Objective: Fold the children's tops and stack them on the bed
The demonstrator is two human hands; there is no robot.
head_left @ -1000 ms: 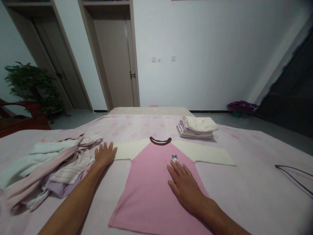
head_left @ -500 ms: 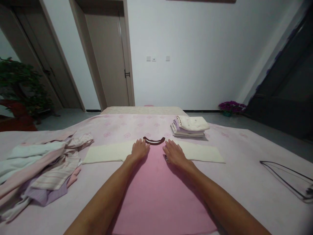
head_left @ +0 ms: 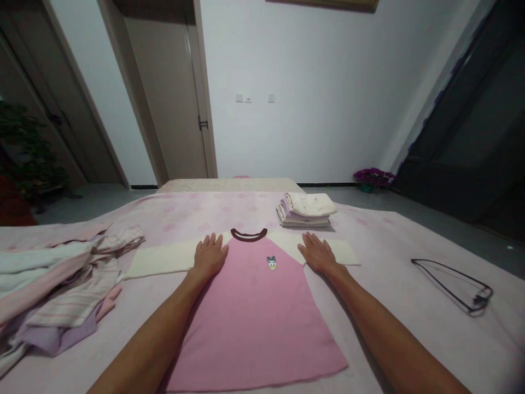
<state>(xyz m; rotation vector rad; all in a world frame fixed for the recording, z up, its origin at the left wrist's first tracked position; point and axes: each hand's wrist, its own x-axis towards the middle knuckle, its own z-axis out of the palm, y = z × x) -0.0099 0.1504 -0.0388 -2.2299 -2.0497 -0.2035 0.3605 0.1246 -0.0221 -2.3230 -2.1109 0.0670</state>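
A pink long-sleeved shirt (head_left: pixel 254 323) with cream sleeves and a dark brown collar lies spread flat, collar facing away from me. A small duck-face patch (head_left: pixel 271 263) shows on its chest. My left hand (head_left: pixel 210 254) rests palm down where the left cream sleeve joins the body, fingers spread. On the other side, my right hand (head_left: pixel 318 253) lies flat on the right sleeve near the shoulder, fingers also apart. Neither hand grips the cloth. My left forearm covers part of the shirt's left edge.
A heap of loose clothes (head_left: pixel 69 290) lies at the left. Beyond the right sleeve stands a stack of folded clothes (head_left: pixel 307 210). A black wire hanger-like frame (head_left: pixel 455 284) is on the right of the pink patterned bedspread (head_left: pixel 381 317).
Both hands have slid outward from beside the collar, the left onto its sleeve seam, the right onto its sleeve. The duck patch has come into sight. The view has shifted a little.
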